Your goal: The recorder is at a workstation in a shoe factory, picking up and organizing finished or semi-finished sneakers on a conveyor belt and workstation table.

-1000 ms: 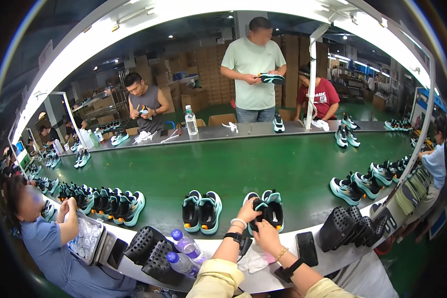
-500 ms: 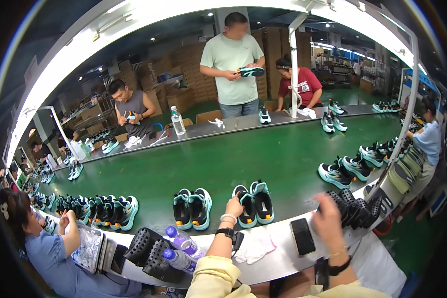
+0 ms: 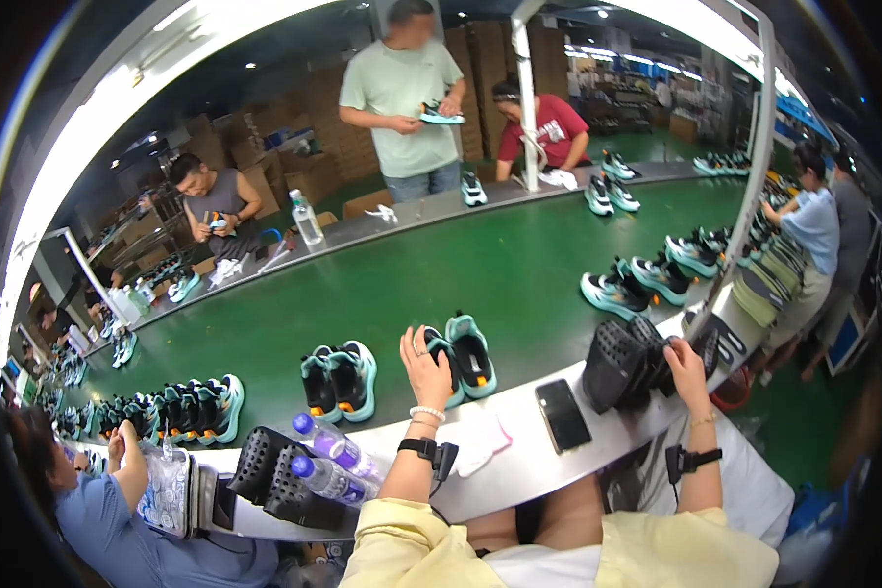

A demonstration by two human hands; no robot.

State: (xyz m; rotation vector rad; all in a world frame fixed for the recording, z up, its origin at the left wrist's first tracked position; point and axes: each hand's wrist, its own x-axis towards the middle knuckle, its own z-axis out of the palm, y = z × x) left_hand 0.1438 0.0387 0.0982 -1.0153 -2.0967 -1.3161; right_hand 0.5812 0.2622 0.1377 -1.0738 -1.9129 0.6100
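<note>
Closest, ledge (image 3: 505,480): two bottles (image 3: 328,480) and left forms (image 3: 294,485), black and holed, sat toward its left end; a cloth (image 3: 477,443) and a phone (image 3: 563,416) lay about its middle.
Right hand (image 3: 689,374): was bent at the right forms (image 3: 615,372), near the ledge's right end; I could not tell whether its fingers pinched one.
Left hand (image 3: 425,367): covered part of the pair's left shoe, fingers slightly spread; whether it gripped, I could not tell.
Pair (image 3: 472,358): stood upright at the green worktop's (image 3: 431,284) near edge.
Second pair (image 3: 351,380): stood just left, along that edge.
Rows (image 3: 227,407): shoes lined that edge toward both corners.
Bench (image 3: 363,235): ran along the far edge, carrying a clear bottle (image 3: 306,218) and a lone shoe (image 3: 472,189).
Co-worker (image 3: 402,88): stood behind the bench, holding a shoe (image 3: 441,115).
</note>
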